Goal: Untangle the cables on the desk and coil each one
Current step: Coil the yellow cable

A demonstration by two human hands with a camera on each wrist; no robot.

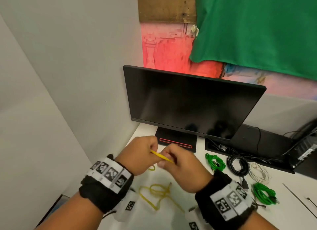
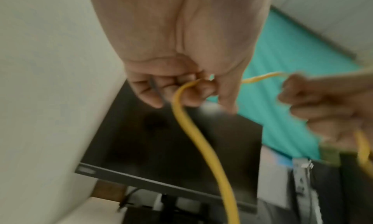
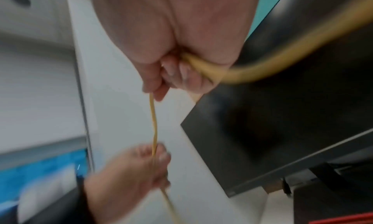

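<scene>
A yellow cable [image 1: 161,155] runs taut between my two hands above the white desk [image 1: 173,217]. My left hand [image 1: 145,150] grips one stretch of it with curled fingers [image 2: 171,87]. My right hand [image 1: 173,159] pinches it a short way to the right, its fingers [image 3: 175,77] curled round the yellow cable [image 3: 153,123]. The rest of the cable lies in loose tangled loops [image 1: 157,193] on the desk below my wrists. From the left hand a length of the yellow cable [image 2: 201,144] hangs down.
A black monitor [image 1: 192,106] stands just behind my hands. To the right lie two coiled green cables [image 1: 215,162] [image 1: 264,193], a coiled black cable [image 1: 237,164] and a coiled white cable [image 1: 259,172]. A wall [image 1: 60,75] closes the left side.
</scene>
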